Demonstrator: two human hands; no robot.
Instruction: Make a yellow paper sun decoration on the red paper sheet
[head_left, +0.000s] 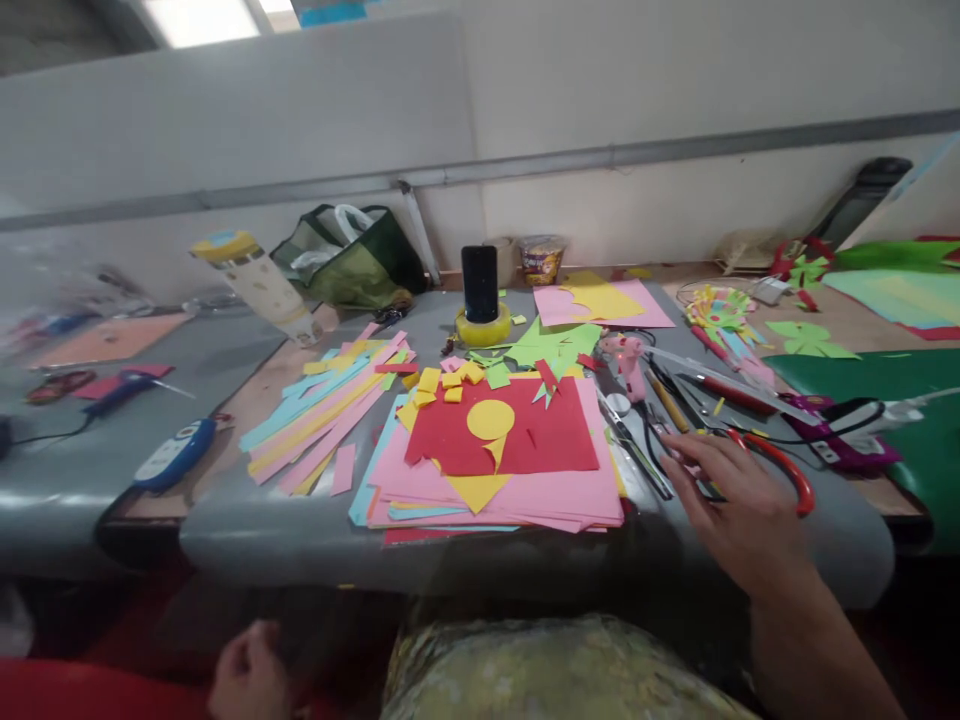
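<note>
Over the tools at the right of the desk, my right hand (750, 520) reaches out with its fingers apart. Its palm is close beside scissors (793, 468) with orange-red handles, partly covered by the hand; whether it touches them I cannot tell. A pink glue gun (631, 368) and a craft knife (636, 450) lie just beyond its fingertips. Low at the left, below the desk edge, my left hand (251, 675) has curled fingers and nothing visible in them. Mid-desk, a yellow paper circle (490, 420) lies on red paper (435, 440) atop stacked pink sheets (562, 508).
Coloured paper strips (322, 410) fan out left of the stack. Behind it, a phone (480, 283) stands in a yellow tape roll (484, 328) near green paper scraps (551, 345). A tumbler (262, 290), a blue power strip (176, 455) and a purple one (844, 435) flank the workspace.
</note>
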